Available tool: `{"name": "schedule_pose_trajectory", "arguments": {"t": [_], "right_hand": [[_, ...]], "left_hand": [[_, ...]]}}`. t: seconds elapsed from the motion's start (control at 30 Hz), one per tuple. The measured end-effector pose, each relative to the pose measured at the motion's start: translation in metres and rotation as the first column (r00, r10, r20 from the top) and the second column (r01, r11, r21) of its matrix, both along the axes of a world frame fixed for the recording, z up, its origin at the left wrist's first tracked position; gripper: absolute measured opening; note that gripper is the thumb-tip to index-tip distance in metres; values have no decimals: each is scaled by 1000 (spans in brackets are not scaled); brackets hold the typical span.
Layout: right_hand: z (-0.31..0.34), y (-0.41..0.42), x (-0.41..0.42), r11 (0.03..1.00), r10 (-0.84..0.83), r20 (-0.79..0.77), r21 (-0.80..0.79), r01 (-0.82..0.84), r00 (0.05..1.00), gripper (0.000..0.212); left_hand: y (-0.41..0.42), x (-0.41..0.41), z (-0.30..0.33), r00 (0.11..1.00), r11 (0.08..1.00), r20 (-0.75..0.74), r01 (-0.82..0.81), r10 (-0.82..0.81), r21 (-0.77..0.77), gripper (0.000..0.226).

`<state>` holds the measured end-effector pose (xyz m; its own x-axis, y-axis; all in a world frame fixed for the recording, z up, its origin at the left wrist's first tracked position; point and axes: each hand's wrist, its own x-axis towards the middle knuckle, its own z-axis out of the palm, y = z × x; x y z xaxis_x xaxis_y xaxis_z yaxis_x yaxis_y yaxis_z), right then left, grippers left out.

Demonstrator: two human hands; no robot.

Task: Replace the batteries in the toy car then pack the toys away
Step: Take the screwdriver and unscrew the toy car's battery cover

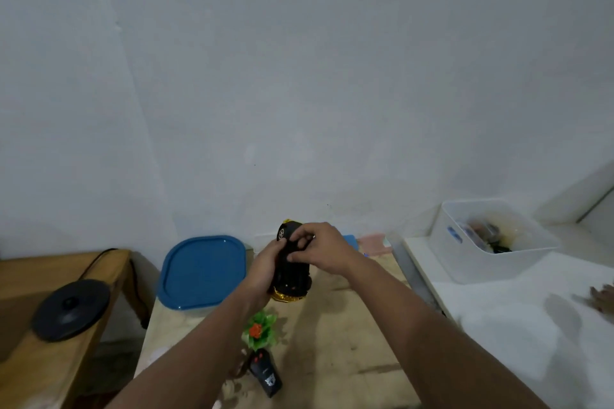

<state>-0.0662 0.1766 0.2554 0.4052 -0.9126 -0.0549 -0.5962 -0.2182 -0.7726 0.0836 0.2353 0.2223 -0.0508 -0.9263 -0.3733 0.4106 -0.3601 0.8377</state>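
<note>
Side table: a wooden table (pixel 40 279) at far left carries a round black base (pixel 71 309) with a black cord (pixel 96 259) running off toward the wall.
Tub: a clear tub with a blue lid (pixel 202 271) sits at the back left corner of the bench (pixel 349 342). The lid is on, and what is inside cannot be told.
Left hand: the left hand (pixel 265 271) holds the car (pixel 292 262) from the left, fingers curled round its body.
Car: a black and gold toy, held up on end above the bench with its underside toward the camera. One wheel shows at the top left and a gold edge at the bottom.
Right hand: the right hand (pixel 319 247) comes over the top of the car, fingers (pixel 300 242) bent and pinching at its upper underside. What they pinch is too small to tell.
Plant: a small green toy with an orange centre (pixel 257 330) stands on the bench below the car, near the left forearm.
Remote: a black remote (pixel 265 373) with red buttons lies just in front of the plant.
Flat boxes: blue and pink edges (pixel 373 242) show behind the right hand, against the wall.
Bin: a white open bin (pixel 465 262) stands on a white surface (pixel 515 325) to the right of the bench. It holds a jumble of dark and pale things, too blurred to name.
</note>
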Motion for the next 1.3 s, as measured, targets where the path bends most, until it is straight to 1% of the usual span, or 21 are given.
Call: {"name": "schedule_pose_trajectory", "arguments": {"t": [0.13,0.2,0.3,0.43,0.6,0.77,0.97,1.13,1.3], "right_hand": [[14,-9,-2,998,53,-65,41,-50,996,26],[19,-12,-6,996,75,-100,56,-69,992,22],[23,-12,-11,996,67,-106,61,-61,992,24],[20,-15,-18,998,54,-109,46,-49,993,27],[12,-26,-31,997,47,-112,61,-40,993,30],[0,-45,-50,996,48,-149,87,-35,988,26],[-19,-78,-75,988,65,-164,146,-41,984,21],[-38,-109,-95,979,91,-167,194,-57,982,24],[-64,-133,-115,969,126,-155,231,-88,980,23]], "left_hand": [[-5,3,0,999,997,33,42,-40,-64,37],[-10,7,2,991,991,97,106,-97,-85,35],[-18,13,7,957,975,224,205,-182,-82,27],[-31,14,9,920,952,299,292,-252,-96,24],[-46,2,5,890,939,360,331,-280,-89,26],[-66,-18,-9,855,930,408,365,-320,-37,25],[-98,-43,-31,843,925,399,378,-360,36,24],[-123,-65,-46,859,927,353,363,-370,89,26],[-140,-87,-70,897,944,296,301,-329,137,33]]}}
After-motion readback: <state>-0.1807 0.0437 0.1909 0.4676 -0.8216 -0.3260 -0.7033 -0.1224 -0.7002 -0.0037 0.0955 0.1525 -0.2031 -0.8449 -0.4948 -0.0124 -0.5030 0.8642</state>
